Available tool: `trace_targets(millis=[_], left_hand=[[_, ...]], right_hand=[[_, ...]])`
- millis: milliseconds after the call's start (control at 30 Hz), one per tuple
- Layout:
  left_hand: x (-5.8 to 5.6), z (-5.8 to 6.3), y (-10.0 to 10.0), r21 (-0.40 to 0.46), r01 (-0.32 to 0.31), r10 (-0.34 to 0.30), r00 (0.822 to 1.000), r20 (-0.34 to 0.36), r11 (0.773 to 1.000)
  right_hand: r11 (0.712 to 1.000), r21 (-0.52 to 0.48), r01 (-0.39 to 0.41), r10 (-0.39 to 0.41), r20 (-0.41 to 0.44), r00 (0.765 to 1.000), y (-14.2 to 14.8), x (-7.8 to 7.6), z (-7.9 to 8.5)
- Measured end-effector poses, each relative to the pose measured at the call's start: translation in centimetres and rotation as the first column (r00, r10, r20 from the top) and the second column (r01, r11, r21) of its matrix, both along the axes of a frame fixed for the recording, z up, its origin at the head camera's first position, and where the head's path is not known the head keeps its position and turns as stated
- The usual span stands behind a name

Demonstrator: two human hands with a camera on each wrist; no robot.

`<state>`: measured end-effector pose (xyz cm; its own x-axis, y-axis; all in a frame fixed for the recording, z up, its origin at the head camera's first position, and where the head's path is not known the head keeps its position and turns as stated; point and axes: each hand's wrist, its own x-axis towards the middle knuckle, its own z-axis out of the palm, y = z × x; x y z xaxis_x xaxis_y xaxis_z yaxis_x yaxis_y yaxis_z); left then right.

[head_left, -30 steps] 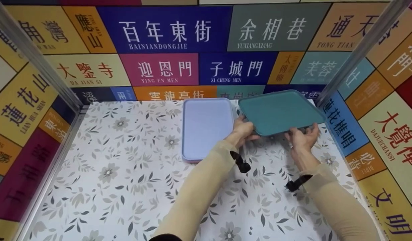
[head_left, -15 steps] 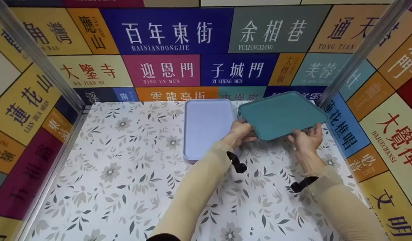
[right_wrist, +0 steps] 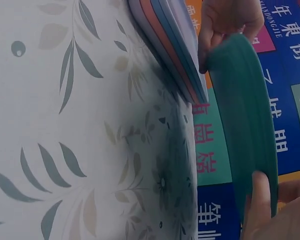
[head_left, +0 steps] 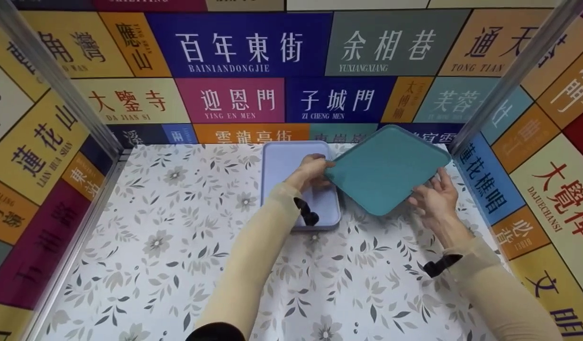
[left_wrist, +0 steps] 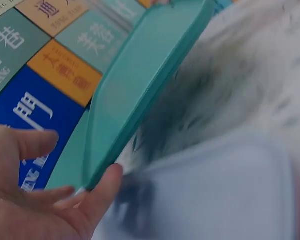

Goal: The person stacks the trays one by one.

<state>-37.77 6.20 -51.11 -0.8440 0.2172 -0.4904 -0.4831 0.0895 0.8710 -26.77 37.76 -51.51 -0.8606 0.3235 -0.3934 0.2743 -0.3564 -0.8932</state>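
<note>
A teal-green rectangular tray [head_left: 388, 170] is held up above the table, turned cornerwise and tilted. My left hand [head_left: 310, 171] holds its left corner, above a lavender tray [head_left: 279, 163]. At the tray's near right edge, my right hand [head_left: 436, 196] grips with the thumb on one face and fingers behind, as the right wrist view shows. The lavender tray tops a stack of trays [right_wrist: 172, 45], with blue and orange layers showing at its side. In the left wrist view, the green tray's corner lies against the left fingers [left_wrist: 107, 190].
A white floral cloth [head_left: 177, 265] covers the table. Printed panels [head_left: 234, 42] rise behind and on both sides. Metal posts [head_left: 505, 71] stand at the back corners.
The green tray has swung round cornerwise and moved left, its left corner now near the lavender tray. My left hand has moved left over the lavender tray; my right hand stays on the edge.
</note>
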Motion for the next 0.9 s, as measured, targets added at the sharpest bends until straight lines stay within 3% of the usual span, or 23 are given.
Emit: trace_targets(millis=[100,200,267,433,533,700,900], left_hand=[[-0.6,0.3,-1.6,-0.042,0.149,-0.15,0.989,-0.018,0.988],[-1.0,0.5,-2.9,-0.067,0.292,-0.294,0.955,-0.033,0.954],[-1.1,0.6,-3.6,-0.064,0.352,-0.355,0.934,-0.05,0.934],[-1.2,0.4,-5.0,-0.03,0.376,-0.377,0.919,-0.115,0.926],[-1.0,0.1,-5.8,-0.012,0.388,-0.385,0.909,-0.159,0.922],[-1.0,0.1,-6.7,-0.002,0.393,-0.386,0.902,-0.196,0.919],[-0.8,0.6,-7.4,-0.068,0.37,-0.376,0.905,-0.197,0.926]], right_hand=[[0.994,-0.021,-0.105,0.104,-0.038,0.994,0.3,0.2,0.0],[0.976,0.004,-0.219,0.219,-0.063,0.974,0.6,0.3,-0.1],[0.958,0.023,-0.286,0.287,-0.078,0.955,0.6,0.3,-0.3],[0.915,0.066,-0.398,0.403,-0.114,0.908,0.4,-0.1,-0.5],[0.9,0.068,-0.43,0.435,-0.126,0.891,0.2,-0.6,-0.5],[0.893,0.023,-0.449,0.448,-0.123,0.885,-0.2,-1.6,-0.3],[0.88,0.107,-0.463,0.473,-0.089,0.877,-1.0,-2.7,0.0]])
